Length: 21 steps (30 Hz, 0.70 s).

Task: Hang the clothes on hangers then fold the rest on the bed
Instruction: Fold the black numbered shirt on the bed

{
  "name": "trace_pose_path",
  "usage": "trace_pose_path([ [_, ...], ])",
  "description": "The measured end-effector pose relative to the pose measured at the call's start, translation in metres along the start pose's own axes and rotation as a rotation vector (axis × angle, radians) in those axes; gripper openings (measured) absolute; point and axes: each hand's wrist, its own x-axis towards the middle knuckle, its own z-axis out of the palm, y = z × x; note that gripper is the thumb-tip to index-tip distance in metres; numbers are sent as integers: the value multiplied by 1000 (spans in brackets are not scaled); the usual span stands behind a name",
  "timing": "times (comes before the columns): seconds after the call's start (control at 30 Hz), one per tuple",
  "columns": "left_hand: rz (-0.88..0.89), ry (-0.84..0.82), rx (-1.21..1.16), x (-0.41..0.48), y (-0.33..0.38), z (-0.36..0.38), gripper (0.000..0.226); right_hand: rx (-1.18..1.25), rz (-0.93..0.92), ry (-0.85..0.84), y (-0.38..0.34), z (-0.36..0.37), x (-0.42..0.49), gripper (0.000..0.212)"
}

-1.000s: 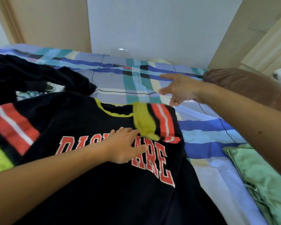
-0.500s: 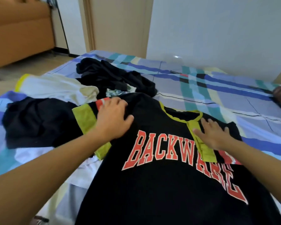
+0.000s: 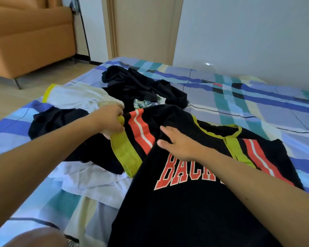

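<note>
A black T-shirt [image 3: 194,202] with red letters and yellow-green trim lies spread on the bed [image 3: 257,107]. Its right sleeve is folded over the chest. My left hand [image 3: 111,120] pinches the yellow-green cuff of the left sleeve [image 3: 132,138], which has red and white stripes. My right hand [image 3: 178,143] presses flat on the shirt's left shoulder with fingers spread. Behind the shirt lies a heap of other clothes: a white garment [image 3: 75,97] with a yellow edge, a black garment [image 3: 143,86] and another dark one [image 3: 57,120].
The bed has a blue, teal and cream plaid sheet. An orange sofa [image 3: 29,34] stands on the floor at the far left, past the bed's edge. A pale wall and a door frame [image 3: 112,27] rise behind the bed. A white cloth [image 3: 89,177] lies under the sleeve.
My left hand slid from the shirt's shoulder out to the left sleeve cuff and took hold of it. My right hand crossed from the folded right sleeve to the left shoulder.
</note>
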Motion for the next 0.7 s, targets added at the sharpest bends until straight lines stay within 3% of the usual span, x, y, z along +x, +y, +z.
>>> trace_pose_path([
  [0.1,-75,37,-366,6,-3,-31,20,-56,80,-131,1,19,9,73],
  [0.23,-91,191,-562,24,10,-69,15,20,104,-74,-1,16,10,76],
  [0.37,-72,211,-725,34,53,-85,4,403,-9,187,-19,-5,-1,83],
  [0.43,-60,199,-799,39,80,-93,16,709,-89,205,-37,-22,-8,73],
  [0.5,-23,134,-814,40,110,-93,23,920,-182,165,-53,-41,-11,58],
  [0.63,106,-211,-901,32,169,-75,12,1295,-205,152,-59,-76,-13,73],
  [0.7,105,-358,-1066,30,187,-65,20,1429,-179,229,-44,-85,-14,62],
])
